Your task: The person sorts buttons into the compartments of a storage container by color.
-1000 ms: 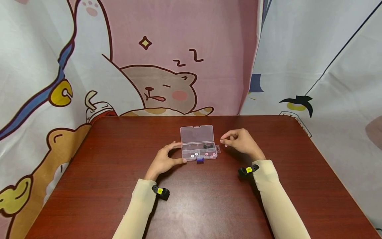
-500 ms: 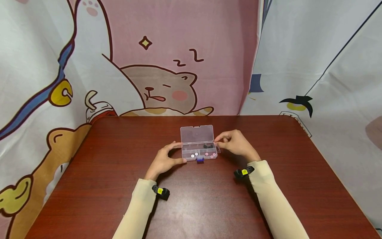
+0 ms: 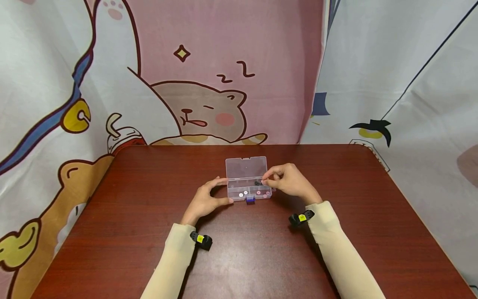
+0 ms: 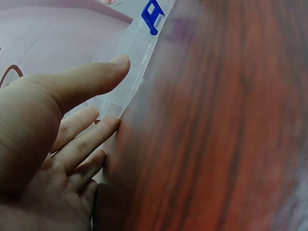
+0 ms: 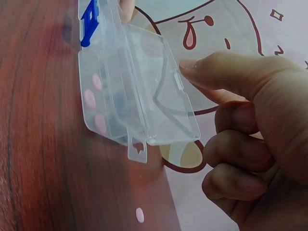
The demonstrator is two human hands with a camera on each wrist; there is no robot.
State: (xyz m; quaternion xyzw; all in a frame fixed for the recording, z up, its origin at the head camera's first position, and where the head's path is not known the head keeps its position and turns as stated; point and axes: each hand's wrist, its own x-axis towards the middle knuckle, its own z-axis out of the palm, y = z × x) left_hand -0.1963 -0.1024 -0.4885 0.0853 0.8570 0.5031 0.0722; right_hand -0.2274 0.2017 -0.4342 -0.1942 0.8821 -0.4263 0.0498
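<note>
A clear plastic compartment box point(image 3: 238, 195) stands with its lid point(image 3: 246, 167) raised. My left hand point(image 3: 205, 202) grips its left end, thumb at the front corner and index finger at the back one. In the left wrist view the thumb point(image 4: 103, 77) lies along the box. My right hand point(image 3: 293, 181) is over the back right compartment, thumb and index fingertip pinched together close over black beads point(image 3: 257, 183). A tiny bead between them is mostly hidden. White beads point(image 3: 241, 194) and pink beads point(image 3: 258, 192) lie in the front compartments.
A single pink bead point(image 5: 139, 215) lies on the brown table point(image 3: 254, 257) beside the box's hanging tab point(image 5: 138, 150). A blue latch point(image 3: 250, 200) hangs at the box's front. Printed curtains point(image 3: 284, 74) stand behind the table.
My right hand has moved left, from beside the box to over its back right compartment. The loose pink bead has become hidden in the head view. My left hand and the box stay put.
</note>
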